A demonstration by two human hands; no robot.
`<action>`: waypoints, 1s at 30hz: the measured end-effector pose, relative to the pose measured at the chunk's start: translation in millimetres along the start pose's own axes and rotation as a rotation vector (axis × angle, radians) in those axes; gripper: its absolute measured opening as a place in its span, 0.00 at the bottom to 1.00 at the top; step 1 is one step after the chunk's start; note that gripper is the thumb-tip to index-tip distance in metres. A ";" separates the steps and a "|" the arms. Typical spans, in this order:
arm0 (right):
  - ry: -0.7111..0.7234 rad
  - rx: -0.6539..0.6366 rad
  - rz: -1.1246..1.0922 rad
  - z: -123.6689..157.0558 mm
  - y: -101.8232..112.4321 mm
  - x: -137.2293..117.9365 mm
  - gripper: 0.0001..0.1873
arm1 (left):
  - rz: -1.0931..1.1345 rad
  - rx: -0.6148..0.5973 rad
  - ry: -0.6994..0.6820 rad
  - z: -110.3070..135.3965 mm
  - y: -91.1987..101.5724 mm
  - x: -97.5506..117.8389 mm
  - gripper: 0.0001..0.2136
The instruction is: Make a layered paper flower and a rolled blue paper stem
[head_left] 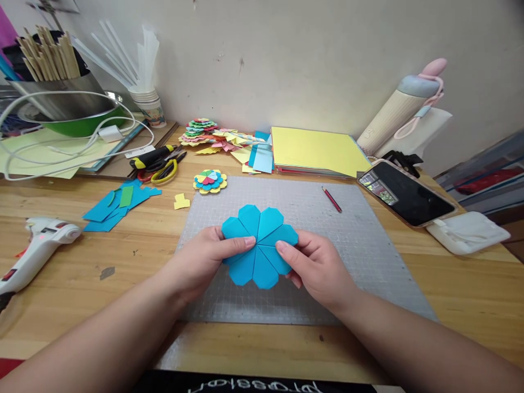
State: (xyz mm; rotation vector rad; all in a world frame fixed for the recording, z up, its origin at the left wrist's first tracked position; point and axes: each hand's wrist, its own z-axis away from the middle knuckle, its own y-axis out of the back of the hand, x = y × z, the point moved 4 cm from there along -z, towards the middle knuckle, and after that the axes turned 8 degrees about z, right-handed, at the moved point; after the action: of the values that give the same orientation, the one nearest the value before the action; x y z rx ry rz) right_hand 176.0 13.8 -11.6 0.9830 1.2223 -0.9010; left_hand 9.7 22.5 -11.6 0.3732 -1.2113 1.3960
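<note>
Flower point(261, 261), wooden sticks point(51, 57) in pot point(67, 107), white sticks point(147, 59) in cups point(152, 111)

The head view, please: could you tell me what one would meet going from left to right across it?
Glue gun, blue paper scraps, yellow paper scrap, small layered flower, blue paper flower held between the left hand and right hand, red pencil, phone, flat white object.

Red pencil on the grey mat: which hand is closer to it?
Right: the red pencil lies beyond the right hand, slightly to its right. The left hand is farther left, across the blue paper flower.
</note>
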 end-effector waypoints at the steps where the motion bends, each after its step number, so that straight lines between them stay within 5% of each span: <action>1: -0.008 -0.005 -0.003 0.1 0.2 1.4 0.18 | 0.010 -0.008 0.004 0.1 0.0 -0.2 0.10; 7: -0.005 -0.022 -0.007 0.3 0.7 3.5 0.17 | 0.056 -0.063 0.035 -0.9 -1.5 -1.0 0.12; 20: 0.121 0.053 0.120 2.3 0.7 -4.5 0.16 | -0.268 0.168 -0.185 2.9 1.4 2.9 0.14; 23: 0.122 0.075 0.099 2.6 1.5 -2.1 0.15 | -0.544 0.296 -0.435 12.7 -3.1 17.4 0.10; 27: -0.001 0.126 -0.286 -0.8 6.9 4.9 0.25 | -1.025 0.294 -1.064 37.3 -16.7 37.4 0.02; 30: -0.306 -0.164 -0.566 -2.5 -4.8 11.8 0.30 | -1.258 0.196 -1.303 50.4 -17.7 35.3 0.11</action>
State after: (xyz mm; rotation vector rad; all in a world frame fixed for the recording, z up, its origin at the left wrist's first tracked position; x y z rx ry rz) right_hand 172.2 14.3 -24.0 0.3440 1.3030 -1.3115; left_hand -5.1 -3.4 45.0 1.9670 -1.3084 0.0009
